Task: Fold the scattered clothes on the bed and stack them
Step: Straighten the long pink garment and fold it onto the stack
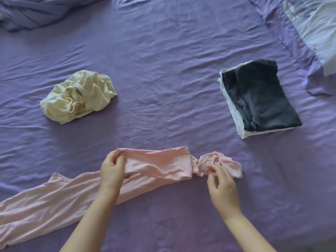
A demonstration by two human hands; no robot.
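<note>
1. Left hand (111, 169) grips the left end of the folded-over part of the pink garment (54, 197), fingers curled round the fabric edge and lifting it slightly off the sheet.
2. Right hand (221, 186) pinches the bunched, crumpled end of that same pink garment at the right, thumb and fingertips closed on the cloth.
3. Pink garment stretches in a long band from the bottom-left corner across to the 2 hands, lying on the purple bed sheet (163, 70), its upper part doubled back between them.
4. Cream garment (78, 97) sits crumpled in a heap on the sheet, up and to the left, well apart from the hands.
5. Over on the right, 1 folded stack: a dark grey garment (260, 95) lies on top of a white folded garment (234, 113) whose edges show beneath it.
6. Pillow (316, 37) lies at the top-right corner, a rumpled purple blanket (36, 11) at the top-left.
</note>
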